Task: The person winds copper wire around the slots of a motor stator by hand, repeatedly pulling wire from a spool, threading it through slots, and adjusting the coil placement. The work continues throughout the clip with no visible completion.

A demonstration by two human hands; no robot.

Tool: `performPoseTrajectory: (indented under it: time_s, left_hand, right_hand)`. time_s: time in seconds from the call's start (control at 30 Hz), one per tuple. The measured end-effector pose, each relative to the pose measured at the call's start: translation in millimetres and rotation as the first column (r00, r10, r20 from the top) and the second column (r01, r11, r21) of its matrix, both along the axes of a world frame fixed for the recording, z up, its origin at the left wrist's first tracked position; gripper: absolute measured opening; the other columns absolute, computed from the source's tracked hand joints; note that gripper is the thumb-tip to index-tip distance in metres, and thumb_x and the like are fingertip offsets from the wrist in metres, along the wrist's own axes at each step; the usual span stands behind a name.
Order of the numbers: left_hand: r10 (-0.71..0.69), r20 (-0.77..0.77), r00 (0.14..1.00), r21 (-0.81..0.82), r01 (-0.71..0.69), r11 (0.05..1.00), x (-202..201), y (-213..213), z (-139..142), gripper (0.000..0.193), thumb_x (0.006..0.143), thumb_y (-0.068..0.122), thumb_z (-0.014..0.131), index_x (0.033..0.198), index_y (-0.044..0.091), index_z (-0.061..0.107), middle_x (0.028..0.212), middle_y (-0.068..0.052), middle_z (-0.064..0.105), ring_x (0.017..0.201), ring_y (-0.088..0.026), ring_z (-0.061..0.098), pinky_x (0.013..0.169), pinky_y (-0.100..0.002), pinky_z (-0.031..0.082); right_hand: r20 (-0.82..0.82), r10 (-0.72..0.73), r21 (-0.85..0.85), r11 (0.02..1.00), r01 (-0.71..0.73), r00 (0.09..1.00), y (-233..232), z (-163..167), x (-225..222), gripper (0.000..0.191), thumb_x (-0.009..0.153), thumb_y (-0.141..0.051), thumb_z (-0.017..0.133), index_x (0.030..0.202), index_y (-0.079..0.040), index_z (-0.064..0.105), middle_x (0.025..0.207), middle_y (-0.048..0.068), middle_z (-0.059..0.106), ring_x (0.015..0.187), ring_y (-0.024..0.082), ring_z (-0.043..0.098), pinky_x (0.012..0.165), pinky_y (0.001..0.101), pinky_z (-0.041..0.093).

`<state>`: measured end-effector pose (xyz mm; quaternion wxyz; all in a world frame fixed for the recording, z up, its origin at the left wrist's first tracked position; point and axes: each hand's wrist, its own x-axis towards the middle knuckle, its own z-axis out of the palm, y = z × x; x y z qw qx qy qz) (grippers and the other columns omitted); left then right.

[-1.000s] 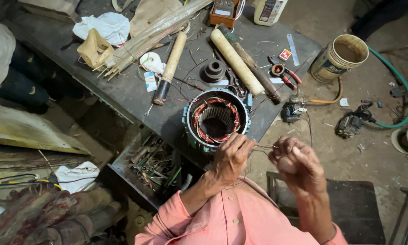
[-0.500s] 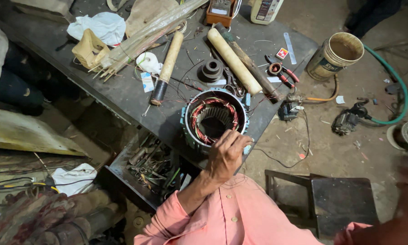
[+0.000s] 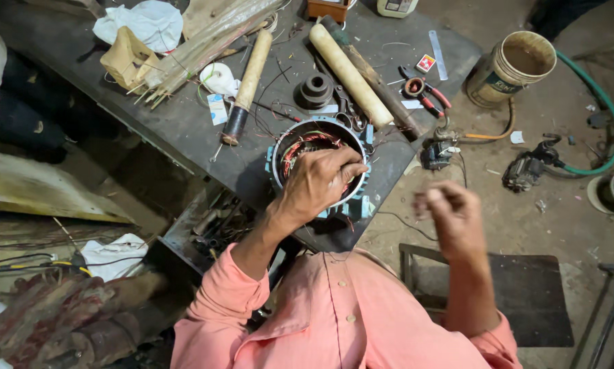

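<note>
A round motor stator (image 3: 288, 146) with red and copper windings stands on the near edge of a dark metal bench (image 3: 184, 119). My left hand (image 3: 318, 182) lies over its bore, fingers curled down onto the windings and the far rim. My right hand (image 3: 450, 213) hangs in the air to the right of the bench, off the stator, blurred, with its fingers curled in; nothing clear shows in it. A thin wire (image 3: 396, 222) trails from below the stator toward that hand.
On the bench lie a wooden-handled tool (image 3: 249, 75), a pale wooden roller (image 3: 348, 68), a small pulley (image 3: 317, 89), red pliers (image 3: 423, 92) and a white cloth (image 3: 146, 20). An open drawer of tools (image 3: 208, 222) sits below. A bucket (image 3: 512, 65), green hose (image 3: 607, 116) and dark stool (image 3: 525, 294) stand at the right.
My left hand has moved from in front of the stator onto its bore. My right hand left the view half a second ago and is back, lower right of the stator.
</note>
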<state>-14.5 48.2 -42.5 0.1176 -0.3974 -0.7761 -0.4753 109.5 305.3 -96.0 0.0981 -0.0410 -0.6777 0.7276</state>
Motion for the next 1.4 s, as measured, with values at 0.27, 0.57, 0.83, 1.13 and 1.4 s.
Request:
performPoseTrajectory:
  time_s: [0.27, 0.57, 0.83, 1.13, 1.4]
  left_hand:
    - [-0.156, 0.094, 0.983, -0.014, 0.158, 0.987, 13.2, -0.1, 19.4, 0.013, 0.099, 0.016, 0.068, 0.103, 0.003, 0.064, 0.085, -0.015, 0.070, 0.080, -0.034, 0.073, 0.067, -0.041, 0.056]
    - [-0.129, 0.285, 0.950, 0.428, -0.005, 0.904, 15.6, -16.5, 54.1, 0.018, 0.105, 0.020, 0.068, 0.108, 0.002, 0.067, 0.089, -0.006, 0.073, 0.074, -0.013, 0.071, 0.066, -0.029, 0.057]
    - [-0.096, 0.136, 0.986, 0.696, -0.026, 0.718, 29.3, -77.2, 141.5, 0.016, 0.112, 0.012, 0.067, 0.106, -0.003, 0.065, 0.081, -0.011, 0.068, 0.049, -0.010, 0.059, 0.044, -0.023, 0.040]
    - [-0.170, 0.260, 0.951, 0.500, 0.018, 0.866, 81.3, -73.1, 104.8, 0.010, 0.104, 0.002, 0.063, 0.109, -0.001, 0.072, 0.091, -0.011, 0.075, 0.068, -0.013, 0.066, 0.059, -0.025, 0.054]
    - [0.156, 0.148, 0.977, -0.016, -0.155, 0.988, 61.8, -31.6, 2.4, 0.015, 0.095, 0.004, 0.066, 0.108, 0.000, 0.069, 0.100, -0.017, 0.071, 0.092, -0.035, 0.069, 0.082, -0.041, 0.054]
  right_hand:
    - [-0.100, 0.337, 0.519, 0.821, -0.239, 0.936, -61.0, -12.1, -53.1, 0.016, 0.085, -0.002, 0.079, 0.098, 0.000, 0.068, 0.095, 0.009, 0.073, 0.085, 0.019, 0.070, 0.077, 0.0315, 0.057]
    - [-0.304, 0.340, 0.708, 0.705, -0.027, 0.890, -80.0, -3.8, -61.7, 0.014, 0.089, -0.003, 0.073, 0.103, 0.001, 0.071, 0.097, 0.018, 0.072, 0.086, 0.035, 0.070, 0.074, 0.0377, 0.056]
    - [-0.136, 0.178, 0.548, 0.833, -0.076, 0.975, -80.8, -2.4, -57.1, 0.012, 0.095, -0.008, 0.073, 0.103, 0.000, 0.076, 0.091, 0.010, 0.078, 0.078, 0.017, 0.073, 0.070, 0.0301, 0.057]
    - [-0.071, 0.130, 0.173, 0.978, -0.117, 0.989, -54.3, 22.7, -51.2, 0.014, 0.100, -0.004, 0.066, 0.102, 0.007, 0.074, 0.083, 0.011, 0.075, 0.071, 0.013, 0.070, 0.065, 0.0259, 0.058]
    - [-0.216, 0.102, -0.024, 0.994, -0.110, 0.971, -26.4, 88.3, -37.3, 0.012, 0.103, 0.000, 0.064, 0.105, 0.011, 0.070, 0.092, 0.020, 0.073, 0.072, 0.020, 0.071, 0.066, 0.0311, 0.060]
